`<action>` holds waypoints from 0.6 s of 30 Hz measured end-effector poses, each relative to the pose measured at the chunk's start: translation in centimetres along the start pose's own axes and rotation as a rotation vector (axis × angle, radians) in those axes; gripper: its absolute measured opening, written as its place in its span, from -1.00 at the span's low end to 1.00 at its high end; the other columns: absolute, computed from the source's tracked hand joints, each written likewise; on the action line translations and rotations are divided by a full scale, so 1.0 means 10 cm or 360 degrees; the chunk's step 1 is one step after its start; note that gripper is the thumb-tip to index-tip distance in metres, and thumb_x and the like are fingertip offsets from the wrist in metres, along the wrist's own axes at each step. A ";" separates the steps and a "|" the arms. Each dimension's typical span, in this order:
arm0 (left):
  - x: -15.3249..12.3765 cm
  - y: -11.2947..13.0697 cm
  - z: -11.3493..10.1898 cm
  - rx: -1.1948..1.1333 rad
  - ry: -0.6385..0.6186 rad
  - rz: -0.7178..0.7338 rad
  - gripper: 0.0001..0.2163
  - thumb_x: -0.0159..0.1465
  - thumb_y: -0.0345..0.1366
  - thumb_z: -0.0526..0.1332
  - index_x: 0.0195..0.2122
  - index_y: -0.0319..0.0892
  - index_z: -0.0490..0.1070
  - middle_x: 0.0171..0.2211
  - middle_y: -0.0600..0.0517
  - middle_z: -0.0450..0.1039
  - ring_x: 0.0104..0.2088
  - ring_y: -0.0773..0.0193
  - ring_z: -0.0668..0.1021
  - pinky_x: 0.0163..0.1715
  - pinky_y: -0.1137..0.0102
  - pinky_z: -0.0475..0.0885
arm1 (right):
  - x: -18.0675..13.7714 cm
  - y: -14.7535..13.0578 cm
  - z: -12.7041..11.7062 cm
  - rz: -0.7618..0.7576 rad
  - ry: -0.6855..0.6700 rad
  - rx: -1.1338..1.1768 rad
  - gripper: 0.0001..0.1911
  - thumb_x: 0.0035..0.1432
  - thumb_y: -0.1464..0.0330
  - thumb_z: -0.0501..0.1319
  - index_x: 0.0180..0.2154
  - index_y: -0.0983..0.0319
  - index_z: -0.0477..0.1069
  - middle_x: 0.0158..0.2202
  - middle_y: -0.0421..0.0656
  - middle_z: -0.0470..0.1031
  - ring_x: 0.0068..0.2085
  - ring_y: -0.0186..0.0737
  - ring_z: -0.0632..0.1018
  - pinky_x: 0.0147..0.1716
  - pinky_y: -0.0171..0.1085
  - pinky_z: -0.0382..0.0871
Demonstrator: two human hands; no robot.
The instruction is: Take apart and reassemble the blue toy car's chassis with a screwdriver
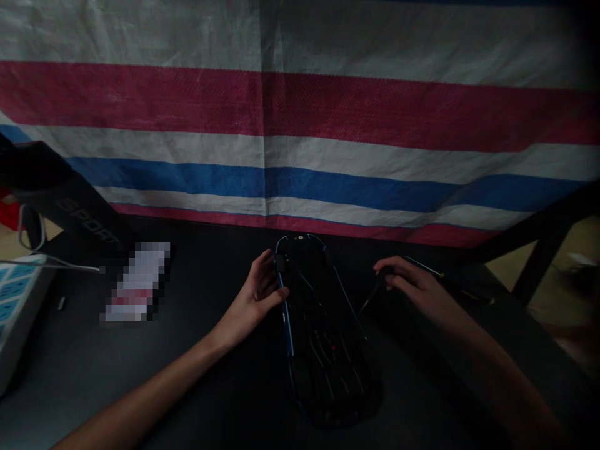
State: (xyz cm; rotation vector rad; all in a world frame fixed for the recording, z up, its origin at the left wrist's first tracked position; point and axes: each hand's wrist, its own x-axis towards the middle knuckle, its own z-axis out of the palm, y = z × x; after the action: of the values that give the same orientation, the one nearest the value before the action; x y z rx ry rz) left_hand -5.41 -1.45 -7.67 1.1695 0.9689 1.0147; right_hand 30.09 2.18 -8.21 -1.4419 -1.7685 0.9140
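A dark model car (323, 337) with blue edges lies upside down on the black table, its underside facing up. My left hand (255, 294) grips its left side, the thumb resting on the edge and the fingers partly hidden behind it. To the right of the car, my right hand (412, 284) is closed around the dark handle of a thin tool that looks like a screwdriver (371, 297). Its shaft slants down and left, with the tip close to the car's right edge. The dim light hides whether the tip touches the car.
Two slim tools (469, 294) lie beyond my right hand. At left are a pixelated phone-like object (138, 281), a white cable (70, 265), a white-and-blue box (19, 312) and a dark post marked SPORT (84, 212). A striped sheet (300, 106) hangs behind the table.
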 end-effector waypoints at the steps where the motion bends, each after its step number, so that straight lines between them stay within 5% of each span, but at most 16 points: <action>1: 0.00 0.00 -0.01 -0.0014 -0.0012 -0.0025 -0.24 0.31 -0.22 0.36 0.45 0.04 -0.01 0.51 -0.15 0.02 0.50 -0.06 0.11 0.48 -0.07 0.02 | -0.01 -0.02 -0.01 0.0014 0.0013 0.0003 -0.76 0.24 0.25 0.22 -0.07 0.11 0.54 -0.25 -0.17 0.53 -0.27 -0.14 0.53 -0.22 -0.15 0.42; 10: 0.02 -0.01 -0.09 -0.0048 -0.0119 -0.0126 -0.21 0.31 -0.16 0.39 0.47 0.04 0.00 0.48 -0.14 0.11 0.47 -0.06 0.19 0.46 -0.06 0.08 | 0.11 -0.41 -0.17 -0.0059 0.0295 0.0054 -0.65 0.25 0.02 0.31 -0.14 0.15 0.51 -0.28 -0.16 0.54 -0.29 -0.19 0.54 -0.23 -0.19 0.45; 14: 0.01 0.01 -0.10 -0.0073 -0.0110 -0.0155 -0.19 0.29 -0.15 0.42 0.47 0.07 0.02 0.47 -0.13 0.12 0.47 -0.09 0.20 0.45 -0.08 0.07 | 0.18 -0.89 -0.15 -0.0273 0.0143 0.0067 -0.75 0.38 0.08 0.21 -0.17 0.13 0.37 -0.52 -0.32 0.30 -0.50 -0.33 0.35 -0.48 -0.29 0.24; 18: 0.01 0.01 -0.10 -0.0122 -0.0127 -0.0168 -0.18 0.29 -0.19 0.42 0.48 0.06 0.00 0.47 -0.16 0.11 0.43 -0.08 0.26 0.44 -0.07 0.10 | 0.17 -1.41 0.01 -0.0442 -0.0010 -0.0161 -0.88 0.39 0.22 0.19 -0.16 0.12 0.35 -0.48 -0.33 0.31 -0.49 -0.35 0.33 -0.47 -0.30 0.21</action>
State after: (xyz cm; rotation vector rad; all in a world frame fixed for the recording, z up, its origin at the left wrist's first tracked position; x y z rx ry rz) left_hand -6.34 -1.14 -7.75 1.0765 0.9113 0.9063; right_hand 22.53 1.79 3.76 -1.2141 -1.9834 0.6934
